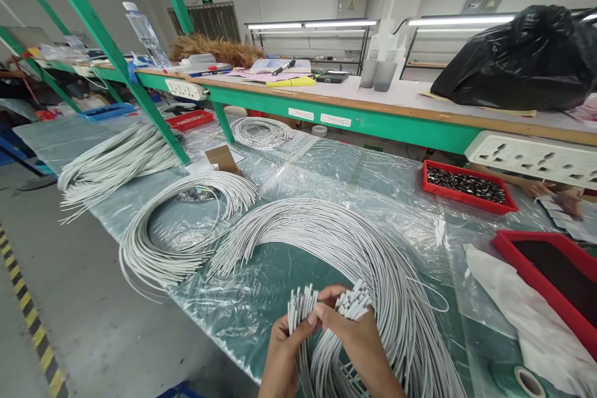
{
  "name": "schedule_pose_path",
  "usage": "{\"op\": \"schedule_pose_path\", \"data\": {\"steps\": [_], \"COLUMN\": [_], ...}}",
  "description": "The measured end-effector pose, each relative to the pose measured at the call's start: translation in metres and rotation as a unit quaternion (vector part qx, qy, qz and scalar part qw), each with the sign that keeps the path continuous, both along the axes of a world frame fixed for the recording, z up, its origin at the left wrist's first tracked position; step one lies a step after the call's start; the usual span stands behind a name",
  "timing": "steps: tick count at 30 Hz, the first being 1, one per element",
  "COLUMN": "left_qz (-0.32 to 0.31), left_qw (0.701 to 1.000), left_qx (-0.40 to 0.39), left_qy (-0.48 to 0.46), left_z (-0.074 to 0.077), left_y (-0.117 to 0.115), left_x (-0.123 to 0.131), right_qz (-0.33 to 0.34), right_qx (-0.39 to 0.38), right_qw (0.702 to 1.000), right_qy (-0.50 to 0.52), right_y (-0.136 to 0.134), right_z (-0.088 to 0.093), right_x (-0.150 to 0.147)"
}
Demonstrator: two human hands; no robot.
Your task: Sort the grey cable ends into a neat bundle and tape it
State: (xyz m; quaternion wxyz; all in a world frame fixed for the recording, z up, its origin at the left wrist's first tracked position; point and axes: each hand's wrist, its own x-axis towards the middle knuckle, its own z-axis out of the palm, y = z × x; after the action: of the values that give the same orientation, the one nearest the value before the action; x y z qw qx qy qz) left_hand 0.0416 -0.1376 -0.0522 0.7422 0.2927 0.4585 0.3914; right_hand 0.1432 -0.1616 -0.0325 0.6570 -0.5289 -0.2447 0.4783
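My left hand (293, 336) is closed around a bunch of thin grey-white cables (302, 305), their cut ends pointing up. Close beside it, my right hand (347, 329) grips another bunch of cable ends (355, 300). The thumbs meet between the two bunches. Below and behind the hands, these cables run into a large curved bundle (326, 230) lying on the plastic-covered table (242, 317). To the left lies a second coil of cable (140, 230).
More cable lies in a bundle (125, 155) and a coil (261, 132) farther back. At right are a red tray of small dark parts (466, 185), another red tray (550, 261), white cloth (517, 305) and a green tape roll (522, 379). A green-edged shelf (373, 115) spans the back; another person's hands (555, 193) show beneath.
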Motion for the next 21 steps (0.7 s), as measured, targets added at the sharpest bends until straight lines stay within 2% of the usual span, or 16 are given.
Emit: {"op": "schedule_pose_path", "data": {"steps": [4,7,11,14,17,21], "left_qz": [0.003,-0.001,0.033,0.042,0.027,-0.011], "left_qw": [1.000,1.000,0.998,0.997,0.999,1.000], "left_qx": [-0.008,-0.027,-0.042,-0.039,-0.017,0.007], "left_qy": [-0.017,-0.004,0.043,0.043,0.042,0.011], "left_z": [0.003,0.000,-0.003,-0.004,-0.005,-0.008], "left_y": [-0.001,-0.001,0.001,0.001,0.001,0.003], "left_x": [-0.001,-0.002,-0.003,-0.002,-0.001,-0.001], "right_qz": [-0.006,-0.008,-0.030,-0.025,-0.013,0.007], "right_qx": [-0.028,-0.023,0.006,0.030,0.012,-0.032], "right_qw": [1.000,1.000,1.000,0.999,0.999,0.999], "right_qy": [0.011,-0.008,-0.007,-0.003,-0.040,-0.024], "right_y": [0.001,-0.001,-0.005,-0.006,-0.004,-0.001], "right_z": [0.005,-0.001,-0.013,-0.016,-0.012,-0.006], "right_x": [-0.003,0.000,0.006,0.009,0.006,0.000]}}
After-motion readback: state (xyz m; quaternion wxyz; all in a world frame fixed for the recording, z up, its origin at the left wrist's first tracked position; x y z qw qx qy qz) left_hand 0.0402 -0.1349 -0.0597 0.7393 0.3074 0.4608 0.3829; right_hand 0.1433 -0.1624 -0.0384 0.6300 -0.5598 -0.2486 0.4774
